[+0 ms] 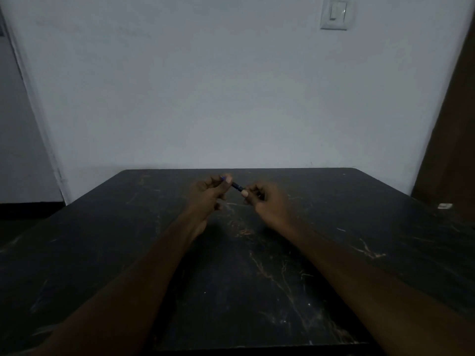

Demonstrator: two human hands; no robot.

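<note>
Both my hands are raised a little above the far middle of a dark scratched table (pixel 257 278). Between them is a short dark pen-like object (pixel 236 186) with a bluish end showing at my left fingers. My left hand (pixel 209 194) pinches its left end between thumb and fingertips. My right hand (pixel 264 201) pinches its right end, fingers curled. The object's middle is the only part in plain sight; the dim light hides its details.
A small white object (pixel 445 206) lies near the table's right edge. A pale wall stands right behind the table, with a light switch (pixel 337 12) at the upper right. A brown door or panel (pixel 452 140) is on the right, and a doorway on the left.
</note>
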